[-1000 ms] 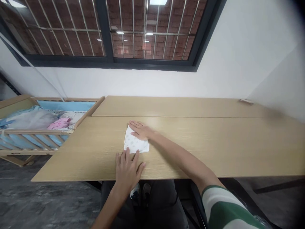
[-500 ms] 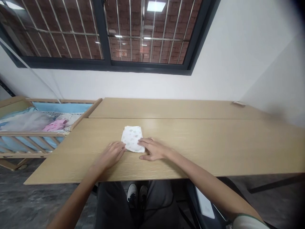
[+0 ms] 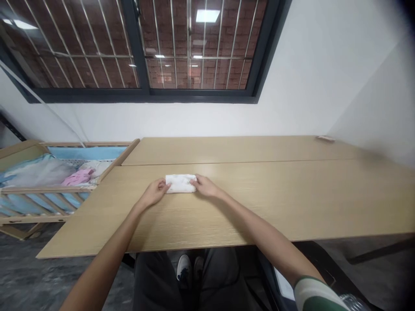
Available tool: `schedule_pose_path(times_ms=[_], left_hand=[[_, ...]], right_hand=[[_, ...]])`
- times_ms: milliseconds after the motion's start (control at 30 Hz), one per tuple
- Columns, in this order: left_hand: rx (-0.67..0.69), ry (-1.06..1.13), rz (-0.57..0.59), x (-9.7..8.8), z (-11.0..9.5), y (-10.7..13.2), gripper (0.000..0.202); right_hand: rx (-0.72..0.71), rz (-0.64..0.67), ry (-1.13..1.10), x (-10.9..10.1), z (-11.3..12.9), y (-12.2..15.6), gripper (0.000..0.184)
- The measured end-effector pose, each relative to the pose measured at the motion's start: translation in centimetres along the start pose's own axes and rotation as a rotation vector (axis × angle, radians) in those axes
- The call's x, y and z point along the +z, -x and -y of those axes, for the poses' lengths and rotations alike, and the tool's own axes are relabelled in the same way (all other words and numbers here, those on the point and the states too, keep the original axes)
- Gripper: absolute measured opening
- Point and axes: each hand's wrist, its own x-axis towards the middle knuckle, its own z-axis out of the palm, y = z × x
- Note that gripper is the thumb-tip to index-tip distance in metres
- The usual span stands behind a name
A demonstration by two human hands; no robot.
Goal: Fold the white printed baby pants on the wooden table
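A small white cloth [image 3: 180,183], folded into a narrow rectangle with faint print, is on or just above the wooden table [image 3: 259,194]. My left hand [image 3: 156,191] pinches its left end between thumb and fingers. At the opposite end my right hand [image 3: 205,185] grips the cloth, thumb on the near side and fingers along the far corner. Whether the cloth's underside touches the tabletop I cannot tell.
Left of the table stands a wooden crib [image 3: 61,190] with blue lining, a pink cloth [image 3: 78,176] and pale bedding. A barred window [image 3: 145,52] is in the wall behind. Something small and flat [image 3: 325,138] lies at the table's back right.
The cloth went from a squarish patch to a narrower strip, its near half folded away from me. Both hands moved forward and now grip its two ends.
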Motion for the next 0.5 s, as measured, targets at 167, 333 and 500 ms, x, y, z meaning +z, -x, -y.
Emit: schedule_pose_path(times_ms=[167, 333, 500], left_hand=[[-0.101, -0.180, -0.157, 1.8, 1.0, -2.7, 0.035], [-0.188, -0.318, -0.250, 3.3, 1.6, -3.1, 0.025], [-0.188, -0.392, -0.337, 3.5, 1.9, -2.9, 0.030]], right_hand=[[0.153, -0.040, -0.035, 0.2, -0.8, -2.5, 0.019], [0.365, -0.195, 0.050, 0.7, -1.1, -3.2, 0.016], [0.402, -0.334, 0.089, 1.3, -0.8, -2.8, 0.035]])
